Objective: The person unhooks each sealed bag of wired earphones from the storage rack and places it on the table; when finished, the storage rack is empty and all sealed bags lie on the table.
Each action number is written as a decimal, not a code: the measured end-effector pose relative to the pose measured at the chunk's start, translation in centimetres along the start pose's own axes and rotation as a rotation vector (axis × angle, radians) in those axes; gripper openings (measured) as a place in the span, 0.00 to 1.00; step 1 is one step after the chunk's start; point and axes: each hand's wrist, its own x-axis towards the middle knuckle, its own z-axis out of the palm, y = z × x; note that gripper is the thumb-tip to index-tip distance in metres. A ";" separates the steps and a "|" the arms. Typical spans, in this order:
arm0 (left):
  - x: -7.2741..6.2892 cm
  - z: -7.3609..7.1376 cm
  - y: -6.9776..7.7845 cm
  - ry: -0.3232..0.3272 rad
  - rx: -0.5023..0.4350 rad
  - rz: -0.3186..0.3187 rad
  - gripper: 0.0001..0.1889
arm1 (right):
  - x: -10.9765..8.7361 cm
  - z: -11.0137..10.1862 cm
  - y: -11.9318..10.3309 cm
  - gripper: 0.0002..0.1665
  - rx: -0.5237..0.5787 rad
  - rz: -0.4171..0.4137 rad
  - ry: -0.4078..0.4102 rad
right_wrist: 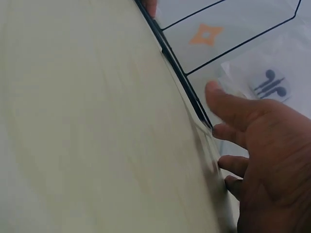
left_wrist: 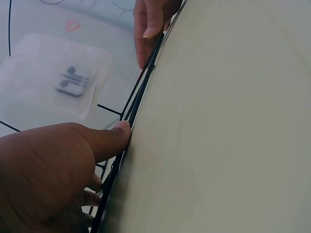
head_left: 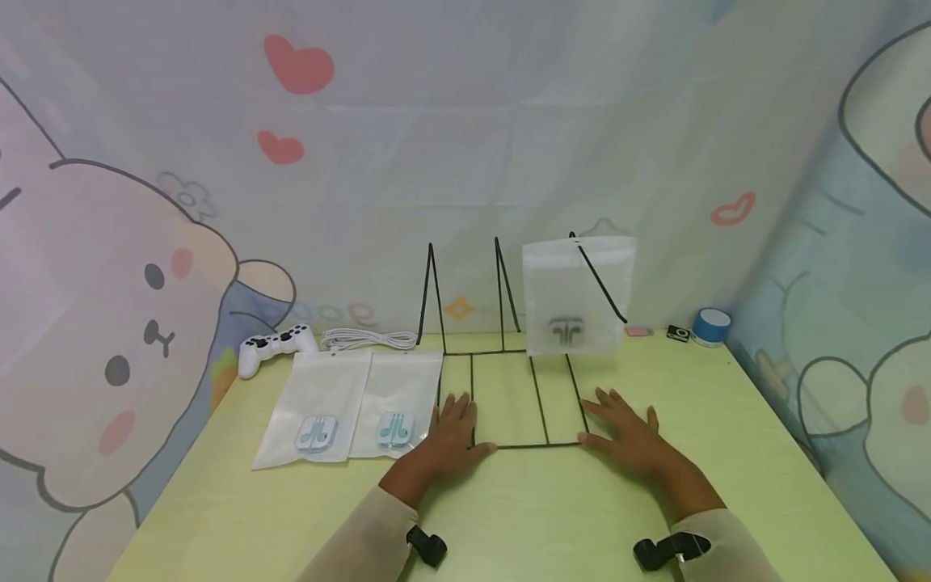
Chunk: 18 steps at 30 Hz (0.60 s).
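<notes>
A black wire display rack (head_left: 527, 446) with three upright hooks stands on the table. From its right hook hangs a frosted zip bag (head_left: 545, 283) with dark earphones (head_left: 566, 331) inside. My left hand (head_left: 452, 440) rests at the rack's front left corner, fingers extended along the side wire and thumb near the front wire. At the front right corner is my right hand (head_left: 627, 436), its fingers spread and fingertips right by the frame. Two more frosted bags, one left (head_left: 327, 384) and one beside it (head_left: 403, 380), lie flat left of the rack, each with boxed teal-white earphones.
Behind the flat bags sit a white game controller (head_left: 275, 347) and a coiled white cable (head_left: 367, 339). At the back right are a pink eraser-like block (head_left: 639, 331), a small black device (head_left: 678, 333) and a blue-and-white round container (head_left: 711, 326). A printed cloth hangs behind.
</notes>
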 end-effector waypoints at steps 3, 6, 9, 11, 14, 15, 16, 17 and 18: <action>0.1 0.1 0.2 -0.012 0.018 0.000 0.47 | 0.4 -0.7 -0.1 0.43 -0.009 0.030 -0.021; 0.1 0.1 0.1 -0.022 0.029 -0.003 0.47 | 1.0 -1.7 -0.7 0.41 0.028 0.040 0.003; 0.2 0.1 0.1 -0.025 0.027 -0.006 0.47 | 1.6 -3.1 -1.2 0.38 0.102 0.043 0.103; 0.3 0.1 0.1 -0.025 0.024 -0.010 0.47 | 2.0 -4.1 -1.4 0.34 0.172 0.051 0.191; 0.3 0.1 0.1 -0.023 0.024 -0.012 0.47 | 2.7 -5.3 -1.5 0.29 0.309 0.045 0.321; 0.2 0.2 0.1 -0.021 0.023 -0.010 0.47 | 2.9 -5.6 -1.5 0.28 0.359 0.038 0.356; 0.2 0.2 0.2 -0.024 0.022 -0.012 0.47 | 3.1 -5.9 -1.5 0.28 0.406 0.026 0.389; 0.1 0.2 0.2 -0.022 0.020 -0.011 0.47 | 3.3 -6.2 -1.5 0.27 0.448 0.016 0.414; 0.0 0.2 0.3 -0.021 0.019 -0.011 0.47 | 3.5 -6.6 -1.5 0.27 0.481 0.008 0.434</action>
